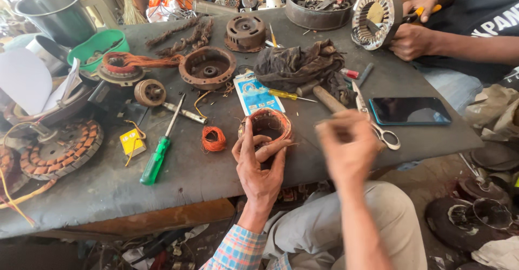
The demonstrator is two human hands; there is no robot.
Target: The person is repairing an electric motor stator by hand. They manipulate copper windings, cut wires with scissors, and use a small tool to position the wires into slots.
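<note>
The left hand (259, 164) grips a copper-wound stator coil (268, 125) at the near edge of the dark counter (205, 178), fingers curled up around the ring's lower rim, thumb against its left side. The coil stands tilted on edge, its reddish windings facing the camera. The right hand (348, 145) hovers just right of the coil, blurred; its fingers look loosely bunched, and I cannot tell whether it pinches anything.

Just left of the coil lies a small bundle of orange wire (214, 138), and further left a green-handled screwdriver (157, 159) points up the counter. Behind the coil sits a blue-and-white packet (257, 94), with a yellow-handled screwdriver (285, 95) beside it and a dark crumpled rag (297, 64) beyond. A wooden-handled hammer (324, 98) pokes out from under the rag. Scissors (378, 126) lie behind the right hand, close to a black phone (410, 110) with a blue case.

At the far right corner, another person's hands (413, 29) hold a large round stator (376, 18) on edge. A rusty motor housing (208, 67) rests mid-counter.
</note>
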